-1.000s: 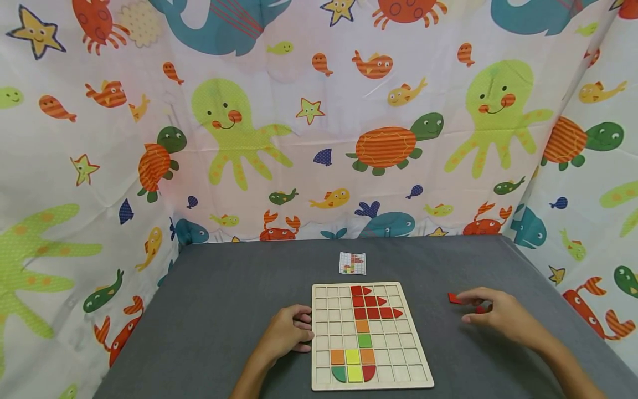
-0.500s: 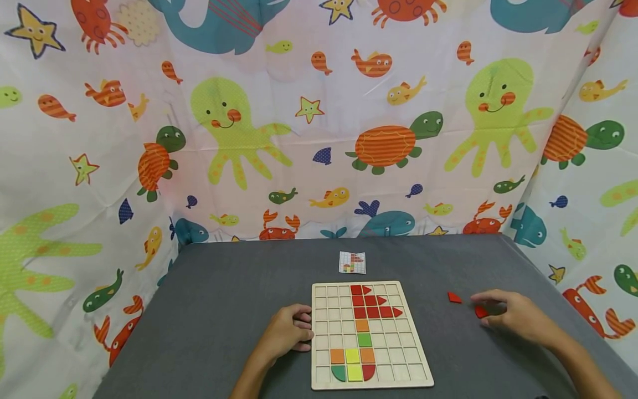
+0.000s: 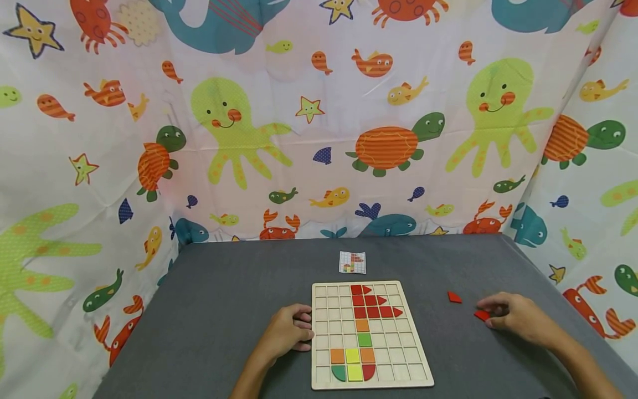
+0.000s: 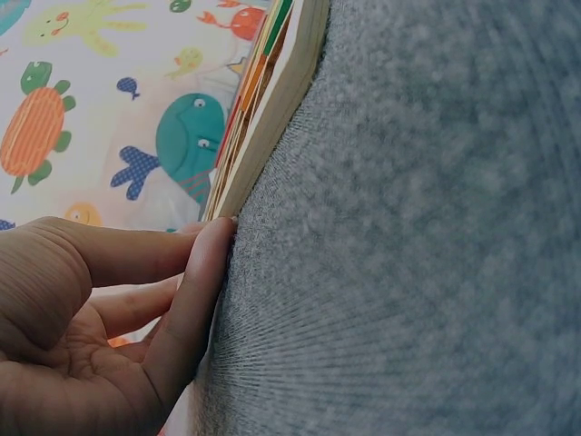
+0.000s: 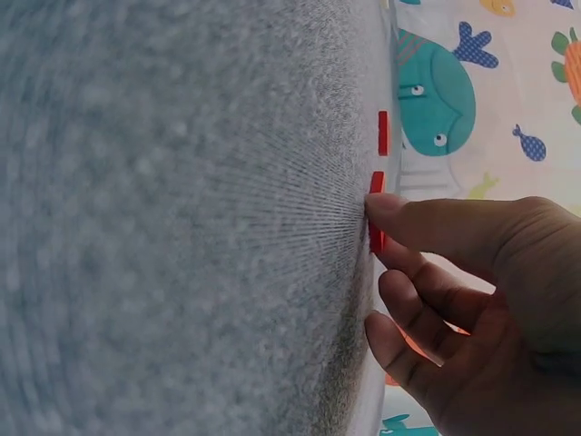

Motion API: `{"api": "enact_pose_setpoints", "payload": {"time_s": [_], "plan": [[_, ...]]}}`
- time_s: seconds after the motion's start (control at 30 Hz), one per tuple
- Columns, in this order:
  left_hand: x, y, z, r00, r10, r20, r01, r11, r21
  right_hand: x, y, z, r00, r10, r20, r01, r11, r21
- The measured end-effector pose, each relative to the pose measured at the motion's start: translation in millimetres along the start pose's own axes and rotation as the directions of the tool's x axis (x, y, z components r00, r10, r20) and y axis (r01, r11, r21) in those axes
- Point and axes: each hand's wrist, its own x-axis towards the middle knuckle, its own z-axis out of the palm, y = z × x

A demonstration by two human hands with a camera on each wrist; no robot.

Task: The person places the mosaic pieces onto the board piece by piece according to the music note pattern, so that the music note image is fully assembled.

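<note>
My left hand (image 3: 288, 332) rests against the left side of the wooden grid board (image 3: 321, 310), its thumb and bent fingers touching the edge. Close up in the left wrist view, the fingertips (image 4: 218, 238) meet the board's pale side (image 4: 272, 132). Off to the right, my right hand (image 3: 520, 317) pinches a red flat piece (image 3: 481, 315) between thumb and index finger, low at the cloth. Part of that piece is covered by the fingers. A second red piece (image 3: 454, 297), shaped like a quarter circle, lies to its left, untouched.
Red, orange, green and yellow tiles, among them a green square (image 3: 364, 339), sit in the board's cells. Behind the board lies a small card (image 3: 352, 262) printed with a coloured grid pattern. A sea-animal curtain (image 3: 299, 138) stands around the grey cloth-covered table (image 3: 224, 293).
My right hand has drawn back rightward from the left red piece to the right one and now has fingers on it. That piece has turned slightly. My left hand stays at the board.
</note>
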Motion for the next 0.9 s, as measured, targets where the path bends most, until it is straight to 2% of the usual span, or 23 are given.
{"api": "enact_pose_setpoints", "payload": {"time_s": [0.37, 0.67, 0.9], "plan": [[0.0, -0.2, -0.3, 1.0, -0.001, 0.003, 0.001, 1.0, 0.002, -0.7, -7, 7, 1.0, 0.016, -0.014, -0.016, 1.0, -0.023], [-1.1, 0.4, -0.4, 1.0, 0.004, 0.004, -0.004, 1.0, -0.003, 0.6, -31, 18, 0.999, 0.0, -0.042, 0.0, 1.0, -0.007], [-1.9, 1.0, 0.1, 1.0, 0.0, 0.002, 0.0, 1.0, -0.002, 5.9, -53, 32, 0.998, -0.04, -0.041, 0.041, 0.999, 0.024]]}}
